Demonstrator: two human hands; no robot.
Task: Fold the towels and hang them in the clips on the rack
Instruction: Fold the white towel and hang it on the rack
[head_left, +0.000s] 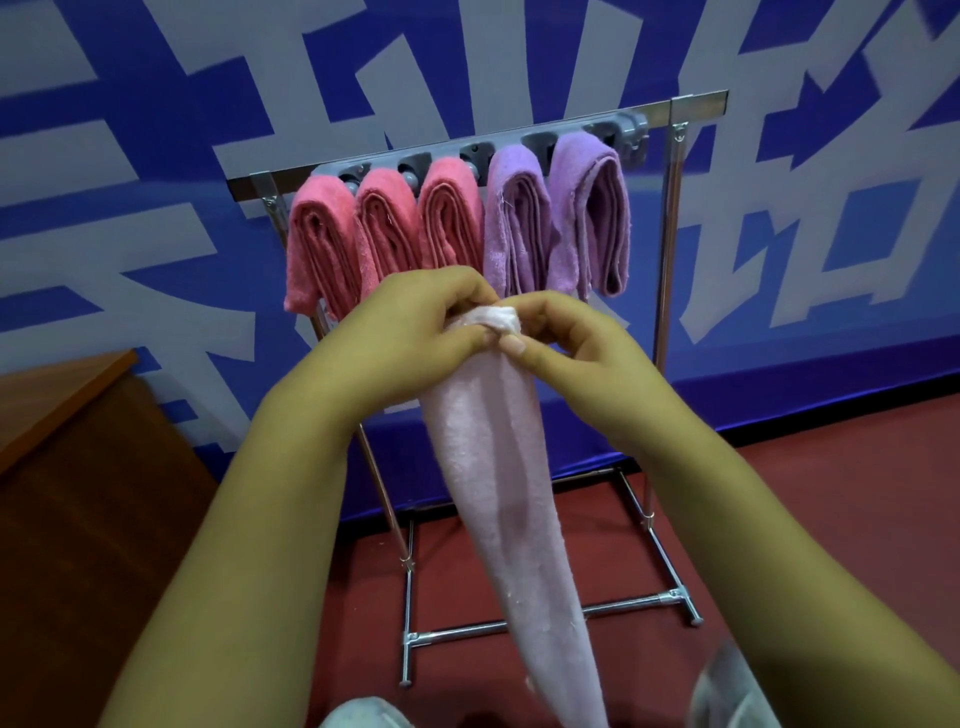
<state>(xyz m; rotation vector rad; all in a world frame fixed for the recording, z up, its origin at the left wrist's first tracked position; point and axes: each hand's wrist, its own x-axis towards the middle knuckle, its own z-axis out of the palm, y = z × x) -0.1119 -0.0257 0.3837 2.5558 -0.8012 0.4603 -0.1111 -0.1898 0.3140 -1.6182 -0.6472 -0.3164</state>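
step: bunching the fold | both your left hand (415, 322) and right hand (566, 343) pinch the pale pink towel (498, 467) top, in front of the rack (670, 260) | tip: keep that bunch tight, aim for the free clip (631, 136) far right

Both bare forearms reach forward and meet in the middle. The left hand (421, 322) curls its fingers round the towel (498, 467), while the right hand (571, 343) seems to pinch its bunched top, thumbs nearly touching.
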